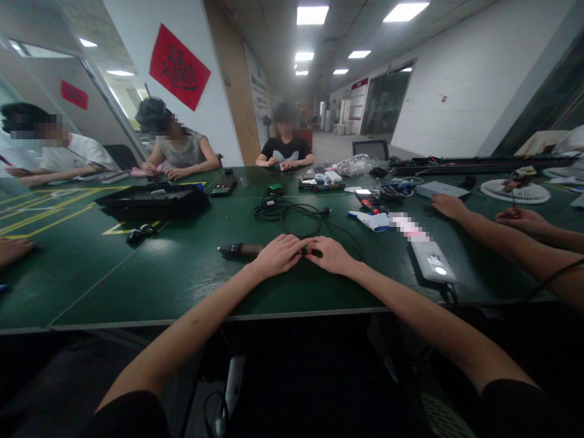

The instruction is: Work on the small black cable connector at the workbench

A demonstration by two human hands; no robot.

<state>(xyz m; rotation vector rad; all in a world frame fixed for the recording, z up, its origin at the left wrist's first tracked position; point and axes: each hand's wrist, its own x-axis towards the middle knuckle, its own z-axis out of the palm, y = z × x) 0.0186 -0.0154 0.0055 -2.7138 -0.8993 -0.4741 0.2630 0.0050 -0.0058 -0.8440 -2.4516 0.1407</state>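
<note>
An electric screwdriver (250, 250) with a dark barrel and metal tip lies near the table's front edge, its tip to the left. My left hand (279, 254) is closed over its rear part. At the tool's tail end my right hand (333, 255) pinches a small dark piece, which looks like a cable connector and is mostly hidden by the fingers. Both hands' fingertips nearly meet there. A black cable (292, 226) lies coiled just beyond the hands, and one length runs down behind my right wrist.
On the green table (150, 280) lie a black tray (155, 202), a white power bank-like device (431, 261), a blue-white cloth-like item (371, 220) and a white fan grille (515, 190). A co-worker's hands (449, 207) are at right. Several people sit around the table.
</note>
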